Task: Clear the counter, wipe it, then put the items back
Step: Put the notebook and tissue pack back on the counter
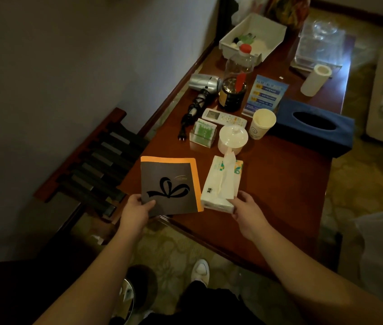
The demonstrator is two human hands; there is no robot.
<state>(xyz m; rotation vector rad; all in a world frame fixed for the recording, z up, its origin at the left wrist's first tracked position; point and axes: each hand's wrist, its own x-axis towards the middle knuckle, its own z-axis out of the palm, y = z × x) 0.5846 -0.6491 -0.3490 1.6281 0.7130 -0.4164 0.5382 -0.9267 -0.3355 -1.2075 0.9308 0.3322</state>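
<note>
A dark booklet (167, 181) with an orange border and a black bow print lies at the near left corner of the reddish wooden counter (279, 184). My left hand (136, 209) pinches its near edge, thumb on top. Beside it lies a white soft tissue pack (221, 184) with a tissue sticking up. My right hand (246, 209) grips the pack's near end.
Further back stand a white lidded jar (232, 139), a paper cup (262, 123), a blue tissue box (314, 127), a remote (223, 117), a green card holder (203, 133), a hair dryer (205, 84), a bottle (240, 59), a white tray (253, 35) and a paper roll (315, 79). A luggage rack (96, 165) stands left.
</note>
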